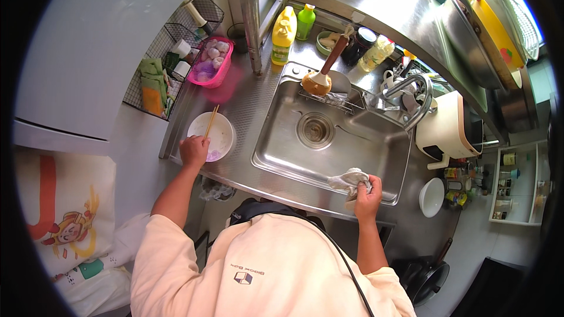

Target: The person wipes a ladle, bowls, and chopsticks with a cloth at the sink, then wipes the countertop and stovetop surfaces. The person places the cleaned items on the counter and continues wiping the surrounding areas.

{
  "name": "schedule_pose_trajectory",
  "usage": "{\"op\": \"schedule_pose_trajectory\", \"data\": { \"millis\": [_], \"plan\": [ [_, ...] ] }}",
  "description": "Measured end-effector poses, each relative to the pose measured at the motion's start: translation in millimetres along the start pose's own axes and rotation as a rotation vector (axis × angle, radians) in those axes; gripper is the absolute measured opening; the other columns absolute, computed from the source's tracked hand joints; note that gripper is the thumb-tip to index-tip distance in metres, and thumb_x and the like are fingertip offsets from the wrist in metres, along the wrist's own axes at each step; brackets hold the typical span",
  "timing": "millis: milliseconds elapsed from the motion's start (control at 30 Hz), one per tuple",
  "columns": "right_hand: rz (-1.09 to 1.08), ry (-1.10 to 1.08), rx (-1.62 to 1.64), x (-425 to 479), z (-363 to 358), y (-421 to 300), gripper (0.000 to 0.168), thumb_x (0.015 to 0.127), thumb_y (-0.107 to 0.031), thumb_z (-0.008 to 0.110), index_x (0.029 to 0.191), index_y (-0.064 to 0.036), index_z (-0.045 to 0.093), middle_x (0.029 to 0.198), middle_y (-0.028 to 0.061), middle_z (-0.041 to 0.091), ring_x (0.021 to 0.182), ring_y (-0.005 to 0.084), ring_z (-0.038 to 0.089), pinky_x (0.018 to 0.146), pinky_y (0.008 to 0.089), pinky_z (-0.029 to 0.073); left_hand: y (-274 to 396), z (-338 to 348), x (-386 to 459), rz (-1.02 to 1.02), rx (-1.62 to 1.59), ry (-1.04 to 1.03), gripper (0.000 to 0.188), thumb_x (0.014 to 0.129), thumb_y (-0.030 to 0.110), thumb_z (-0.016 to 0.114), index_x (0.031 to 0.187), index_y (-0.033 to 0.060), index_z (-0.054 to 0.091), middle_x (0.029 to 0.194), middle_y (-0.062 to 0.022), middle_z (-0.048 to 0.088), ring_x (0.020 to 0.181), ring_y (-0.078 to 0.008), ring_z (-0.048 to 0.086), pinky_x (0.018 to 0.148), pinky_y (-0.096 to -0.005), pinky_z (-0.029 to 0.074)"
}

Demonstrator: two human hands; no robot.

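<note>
My left hand [194, 151] is at the left side of a white bowl [221, 134] on the steel counter. A pair of wooden chopsticks [212, 120] runs from its fingers across the bowl. Whether the fingers also grip the bowl's rim I cannot tell. Inside the bowl, small bits cling to the wall and something purple [213, 155] lies near the bottom edge. My right hand [369, 197] pinches a crumpled grey-white cloth [350, 181] above the near edge of the stainless steel sink [286, 141].
A pot brush [316, 82] leans at the sink's back, beside a wire rack [348, 106]. The faucet [426, 101] curves over the right corner. Behind stand a yellow detergent bottle [283, 37] and a green bottle [306, 22]. A pink basket [213, 65] holds garlic bulbs. A white bowl [432, 197] is at right.
</note>
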State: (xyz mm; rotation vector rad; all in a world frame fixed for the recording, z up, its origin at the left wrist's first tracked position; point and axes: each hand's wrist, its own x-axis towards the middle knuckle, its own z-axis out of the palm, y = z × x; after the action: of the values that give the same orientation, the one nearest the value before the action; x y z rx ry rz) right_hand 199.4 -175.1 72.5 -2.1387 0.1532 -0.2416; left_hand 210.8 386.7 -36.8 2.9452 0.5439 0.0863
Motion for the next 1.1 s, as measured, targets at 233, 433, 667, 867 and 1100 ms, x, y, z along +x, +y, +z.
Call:
{"op": "schedule_pose_trajectory", "data": {
  "millis": [233,433,667,867,1100],
  "plan": [
    [0.269,0.092,0.311,2,-19,35,0.02,0.098,-0.008,0.066,0.116,0.0,0.065,0.105,0.0029,0.067,0.095,0.0113,0.061,0.087,0.0282,0.052,-1,-4,1,0.04,-0.031,0.212,0.058,0.086,0.039,0.081,0.13,0.0068,0.063,0.116,-0.0162,0.062,0.111,-0.0381,0.063,0.09,-0.0528,0.05],
    [0.455,0.065,0.847,9,-38,46,0.023,0.102,-0.009,0.063,0.124,-0.002,0.062,0.11,0.0025,0.069,0.097,0.0098,0.064,0.088,0.0269,0.053,79,-36,-11,0.27,-0.318,0.254,0.046,0.091,0.027,0.078,0.129,0.007,0.063,0.108,-0.0135,0.062,0.101,-0.0337,0.063,0.087,-0.0466,0.052],
    [0.402,-0.036,0.747,6,-41,45,0.024,0.101,-0.01,0.066,0.123,-0.002,0.063,0.109,0.0016,0.068,0.098,0.0079,0.061,0.091,0.0255,0.052,270,-74,-81,0.511,-0.902,-0.56,0.054,0.09,0.022,0.08,0.138,0.0061,0.061,0.118,-0.0109,0.065,0.1,-0.0231,0.065,0.089,-0.0349,0.055],
    [0.459,-0.183,1.029,-3,-51,14,0.037,0.102,-0.015,0.068,0.135,-0.001,0.061,0.116,0.0021,0.067,0.107,0.0112,0.062,0.098,0.0275,0.051,398,-65,-147,0.687,-1.064,-0.777,0.102,0.088,0.027,0.085,0.168,0.0105,0.024,0.157,-0.0151,0.045,0.135,-0.0273,0.055,0.109,-0.0404,0.049],
    [0.476,-0.355,0.819,-3,-134,92,0.047,0.101,-0.024,0.071,0.141,-0.002,0.06,0.123,0.0053,0.071,0.111,0.0131,0.067,0.096,0.0299,0.056,429,-23,-147,0.054,-1.624,-0.987,0.068,0.091,0.001,0.066,0.156,0.0053,0.043,0.134,-0.0074,0.063,0.119,-0.0196,0.064,0.105,-0.0338,0.051]
  ]
}}
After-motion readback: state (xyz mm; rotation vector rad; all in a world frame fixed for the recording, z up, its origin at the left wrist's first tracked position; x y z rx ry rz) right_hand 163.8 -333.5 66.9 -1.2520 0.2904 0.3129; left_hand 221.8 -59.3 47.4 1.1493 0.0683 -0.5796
